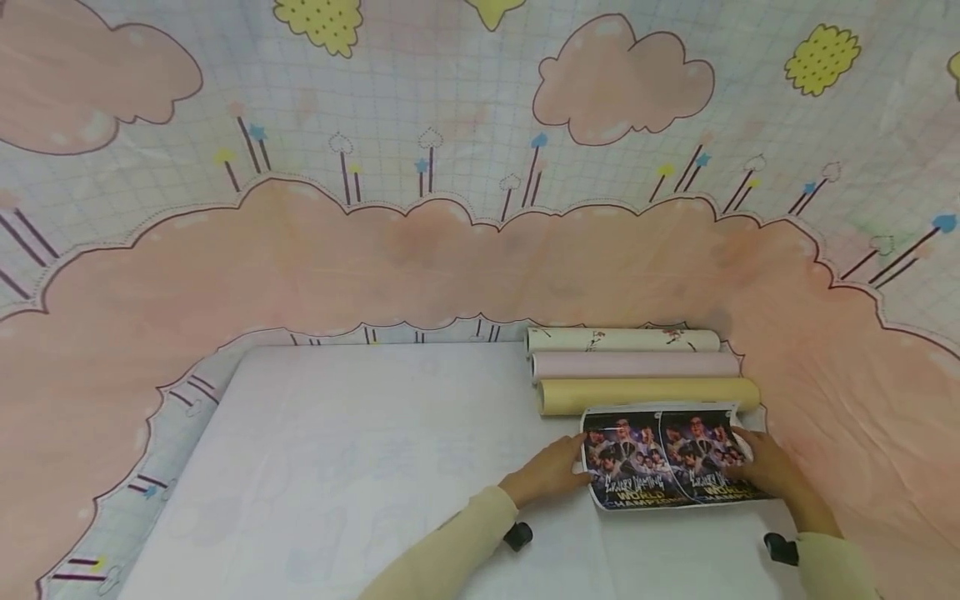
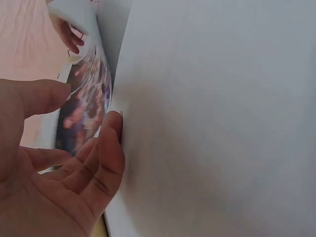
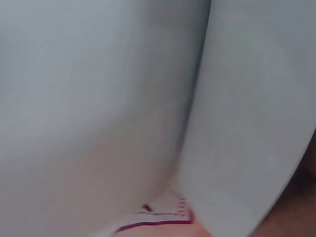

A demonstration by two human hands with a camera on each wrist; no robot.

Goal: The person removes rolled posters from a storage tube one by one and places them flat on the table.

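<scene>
A printed poster sheet [image 1: 663, 458] with two matching dark panels of people and lettering is held over the right part of the white table. At its left edge my left hand [image 1: 546, 473] grips the paper. The left wrist view shows that thumb over the printed face and the other fingers of the left hand [image 2: 74, 182] at the edge near the tabletop. My right hand [image 1: 765, 468] holds the right edge, where the paper curls up. In the right wrist view, the sheet's white back [image 3: 247, 98] fills much of the picture and hides the right fingers.
Behind the sheet lie three rolls side by side: a yellow roll [image 1: 648, 396], a pale pink roll [image 1: 637, 366] and a cream patterned roll [image 1: 626, 339]. The white tabletop [image 1: 337, 467] stretches to the left. A cloud-printed curtain [image 1: 450, 267] surrounds the table's back and sides.
</scene>
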